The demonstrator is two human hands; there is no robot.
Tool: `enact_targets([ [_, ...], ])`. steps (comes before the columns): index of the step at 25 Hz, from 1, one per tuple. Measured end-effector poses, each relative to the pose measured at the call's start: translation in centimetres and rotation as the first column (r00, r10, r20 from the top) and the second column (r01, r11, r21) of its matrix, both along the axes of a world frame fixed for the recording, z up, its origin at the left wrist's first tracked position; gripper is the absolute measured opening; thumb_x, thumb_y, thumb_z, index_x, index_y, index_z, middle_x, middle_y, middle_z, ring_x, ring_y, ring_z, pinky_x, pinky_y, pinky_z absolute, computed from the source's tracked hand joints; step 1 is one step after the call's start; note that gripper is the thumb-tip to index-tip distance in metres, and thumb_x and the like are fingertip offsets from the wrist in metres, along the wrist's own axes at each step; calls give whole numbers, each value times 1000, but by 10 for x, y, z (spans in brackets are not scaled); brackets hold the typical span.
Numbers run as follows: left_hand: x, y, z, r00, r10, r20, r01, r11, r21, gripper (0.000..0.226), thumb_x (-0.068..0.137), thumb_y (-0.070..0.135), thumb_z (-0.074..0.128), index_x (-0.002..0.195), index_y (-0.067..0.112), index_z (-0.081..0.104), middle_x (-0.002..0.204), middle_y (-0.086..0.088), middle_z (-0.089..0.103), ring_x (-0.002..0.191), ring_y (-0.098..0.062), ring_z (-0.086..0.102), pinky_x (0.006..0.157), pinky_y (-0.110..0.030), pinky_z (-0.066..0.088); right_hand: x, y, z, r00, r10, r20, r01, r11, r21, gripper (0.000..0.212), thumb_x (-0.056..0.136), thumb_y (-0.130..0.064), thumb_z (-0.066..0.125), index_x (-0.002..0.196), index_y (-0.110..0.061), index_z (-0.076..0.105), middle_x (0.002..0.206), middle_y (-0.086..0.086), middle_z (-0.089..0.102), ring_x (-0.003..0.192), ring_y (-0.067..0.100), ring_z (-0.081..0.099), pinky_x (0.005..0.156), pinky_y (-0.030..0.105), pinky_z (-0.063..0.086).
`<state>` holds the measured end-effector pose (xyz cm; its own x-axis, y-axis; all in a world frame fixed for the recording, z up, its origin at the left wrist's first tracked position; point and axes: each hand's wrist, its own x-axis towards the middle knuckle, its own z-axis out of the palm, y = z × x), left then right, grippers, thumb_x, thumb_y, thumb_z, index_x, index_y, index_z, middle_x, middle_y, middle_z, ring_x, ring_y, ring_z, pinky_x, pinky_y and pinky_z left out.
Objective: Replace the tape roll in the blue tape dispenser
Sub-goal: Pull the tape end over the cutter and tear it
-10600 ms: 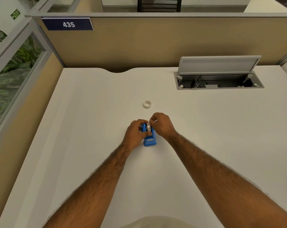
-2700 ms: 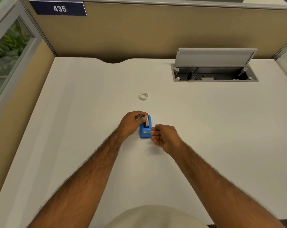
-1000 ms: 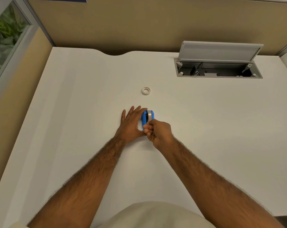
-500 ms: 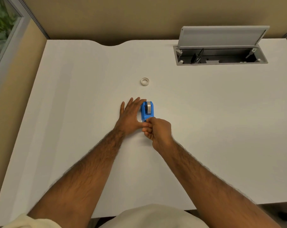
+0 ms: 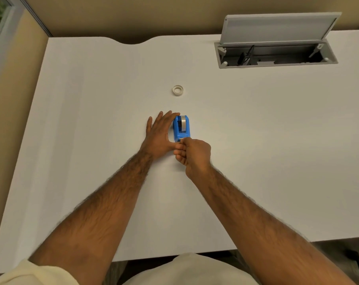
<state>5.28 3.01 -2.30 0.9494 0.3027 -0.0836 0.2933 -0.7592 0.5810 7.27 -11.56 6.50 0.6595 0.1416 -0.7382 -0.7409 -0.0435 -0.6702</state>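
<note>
The left hand lies flat and open on the white table, fingers stretched out and close together, palm down. Its index-finger side rests against the left wall of the blue tape dispenser, and the thumb reaches across toward the dispenser's near end. It braces the dispenser rather than closing around it.

The right hand is curled, the fingers folded in toward the palm and the thumb and forefinger pinched together right at the near end of the dispenser, where the cutter sits. The pinch touches the left thumb. Whether a strip of tape is caught between the fingertips cannot be told; it is too small to see.

The dispenser stands upright on the table near the middle, its long side running away from the person. A tape roll is seated in its slot; the roll's grey, shiny outer band shows on top between the two blue side walls. The near end carries a pale bar across it.

Farther back on the table, well apart from the hands, a small white tape ring lies flat on its side. At the far right a grey cable hatch is set into the table, its lid propped open.
</note>
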Motion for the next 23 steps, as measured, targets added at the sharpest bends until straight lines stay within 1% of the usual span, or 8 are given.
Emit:
enact_targets([
  [4,0,-1,5,1000,-2,4,2,1000,-15,93,77,55,71,154,36,23,165,4,23,156,-20,7,124,-51,-5,-1,-1,-1,1000,6,29,-6,1000,-15,16,93,-8,53,93,-2,69,69,9,70,51,15,64,53,26,58],
  [10,0,-2,8,1000,5,6,-4,1000,-10,91,78,54,71,154,34,25,165,4,25,156,-21,9,124,-52,-4,-3,-3,-4,998,43,48,-43,999,-5,18,95,-10,53,98,0,68,74,12,70,56,17,65,56,26,58],
  [13,0,-2,7,1000,4,10,-4,1000,-6,91,77,56,69,154,35,24,165,4,25,156,-21,9,124,-52,-4,-2,-6,-5,996,74,56,-75,997,19,17,94,-9,53,97,0,68,75,12,70,58,18,66,57,27,59],
  [23,1,-2,5,1000,11,12,-11,1000,-5,92,78,54,71,154,35,24,165,4,25,156,-21,9,124,-51,-4,-1,-7,-14,996,57,70,-63,994,86,15,92,-7,56,100,0,67,73,11,71,59,19,67,61,31,60],
])
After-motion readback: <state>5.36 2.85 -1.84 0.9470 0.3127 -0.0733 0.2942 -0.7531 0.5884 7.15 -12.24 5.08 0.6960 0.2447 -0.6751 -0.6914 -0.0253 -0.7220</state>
